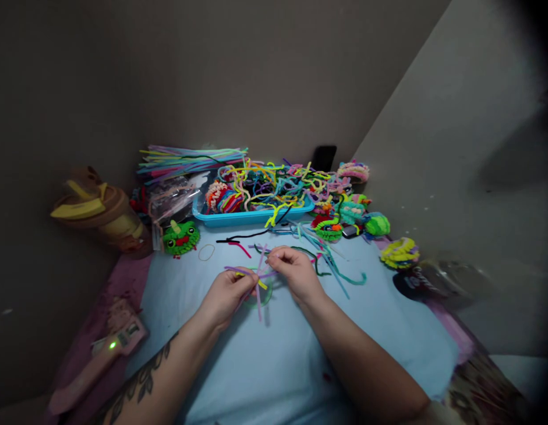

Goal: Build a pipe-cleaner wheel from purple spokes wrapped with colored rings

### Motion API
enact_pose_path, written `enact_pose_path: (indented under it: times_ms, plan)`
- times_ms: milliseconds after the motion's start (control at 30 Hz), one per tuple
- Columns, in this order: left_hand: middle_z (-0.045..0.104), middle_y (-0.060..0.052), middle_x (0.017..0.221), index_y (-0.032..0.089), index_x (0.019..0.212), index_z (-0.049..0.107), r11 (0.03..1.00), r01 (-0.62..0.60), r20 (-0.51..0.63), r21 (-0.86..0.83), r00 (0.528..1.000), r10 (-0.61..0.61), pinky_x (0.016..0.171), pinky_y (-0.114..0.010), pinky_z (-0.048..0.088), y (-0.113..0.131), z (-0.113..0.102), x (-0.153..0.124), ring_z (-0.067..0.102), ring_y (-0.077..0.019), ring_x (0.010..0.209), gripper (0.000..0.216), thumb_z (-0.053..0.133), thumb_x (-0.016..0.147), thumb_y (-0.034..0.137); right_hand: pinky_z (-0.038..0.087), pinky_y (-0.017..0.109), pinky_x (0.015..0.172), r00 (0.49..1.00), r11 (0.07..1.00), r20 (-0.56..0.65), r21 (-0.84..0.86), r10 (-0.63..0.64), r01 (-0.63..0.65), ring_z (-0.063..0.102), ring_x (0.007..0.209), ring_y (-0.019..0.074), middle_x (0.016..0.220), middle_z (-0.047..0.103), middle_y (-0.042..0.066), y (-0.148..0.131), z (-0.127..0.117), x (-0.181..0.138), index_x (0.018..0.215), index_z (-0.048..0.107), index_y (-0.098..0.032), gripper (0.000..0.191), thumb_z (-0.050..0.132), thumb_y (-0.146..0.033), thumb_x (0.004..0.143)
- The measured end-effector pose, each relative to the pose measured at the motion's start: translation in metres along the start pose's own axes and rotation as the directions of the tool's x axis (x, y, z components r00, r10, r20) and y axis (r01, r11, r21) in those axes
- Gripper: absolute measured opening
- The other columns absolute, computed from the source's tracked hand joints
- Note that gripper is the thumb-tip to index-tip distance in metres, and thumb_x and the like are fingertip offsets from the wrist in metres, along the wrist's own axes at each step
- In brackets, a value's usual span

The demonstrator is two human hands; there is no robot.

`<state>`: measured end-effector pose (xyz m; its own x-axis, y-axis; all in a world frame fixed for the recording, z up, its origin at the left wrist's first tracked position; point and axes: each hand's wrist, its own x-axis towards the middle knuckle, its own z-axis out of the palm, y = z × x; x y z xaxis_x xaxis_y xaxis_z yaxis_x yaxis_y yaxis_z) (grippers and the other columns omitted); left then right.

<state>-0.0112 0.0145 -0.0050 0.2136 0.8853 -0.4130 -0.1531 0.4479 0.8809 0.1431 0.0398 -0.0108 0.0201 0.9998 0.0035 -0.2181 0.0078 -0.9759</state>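
Observation:
Several crossed pipe cleaners (258,304), mostly purple with a yellow one among them, are pinched between the thumb and fingers of my left hand (233,290). My right hand (296,270) is closed at the upper right of the bundle, its fingertips on a light purple end. Which strand lies between those fingertips is hard to make out. Beneath the bundle a thin green loop (270,295) shows, partly covered by the left fingers. Dark green and black pipe cleaner pieces (320,265) lie on the cloth just beyond the right hand.
A blue tray (234,219) heaped with coloured pipe cleaners stands at the back. Straight pipe cleaners (189,160) are piled behind it. A green frog-like figure (180,237), a brown cup (110,215) and a pink glue gun (97,363) are left; finished fuzzy pieces (400,252) sit right.

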Motion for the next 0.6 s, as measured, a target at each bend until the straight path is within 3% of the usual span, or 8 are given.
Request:
enact_pose_path:
  times_ms: [200, 367, 600]
  plan:
    - [0.052, 0.003, 0.052, 0.012, 0.061, 0.061, 1.0, -0.011, 0.006, -0.02, 1.0, 0.011, 0.051, -0.018, 0.036, -0.0017, -0.0003, 0.0015, 0.043, -0.0073, 0.05, 0.02, 0.069, 0.066, 0.03, 0.039, 0.024, 0.06, 0.999, 0.998, 0.002, 0.053, 0.033, -0.033, 0.052, 0.061, 0.0106, 0.062, 0.06, -0.001, -0.0009, 0.0028, -0.0015, 0.057, 0.063, -0.017, 0.013, 0.072, -0.024, 0.062]
    - [0.054, 0.002, 0.052, 0.013, 0.06, 0.061, 1.0, -0.027, 0.019, -0.004, 0.999, 0.027, 0.051, -0.019, 0.035, 0.0014, 0.0011, -0.0002, 0.043, -0.0079, 0.05, 0.019, 0.068, 0.066, 0.03, 0.04, 0.02, 0.053, 0.991, 0.981, -0.001, 0.148, 0.131, -0.129, 0.051, 0.054, 0.0076, 0.058, 0.059, -0.003, -0.0022, 0.0058, -0.0033, 0.057, 0.061, -0.016, 0.02, 0.077, -0.027, 0.058]
    - [0.052, 0.003, 0.049, 0.013, 0.057, 0.06, 0.998, -0.052, 0.054, 0.019, 0.997, 0.051, 0.047, -0.02, 0.027, 0.0037, -0.0003, -0.0006, 0.037, -0.007, 0.047, 0.021, 0.065, 0.069, 0.029, 0.051, 0.026, 0.053, 0.935, 0.926, 0.148, 0.152, 0.324, -0.345, 0.06, 0.054, 0.0117, 0.063, 0.064, -0.001, -0.0074, -0.0012, -0.0035, 0.063, 0.059, -0.016, 0.032, 0.08, -0.039, 0.056]
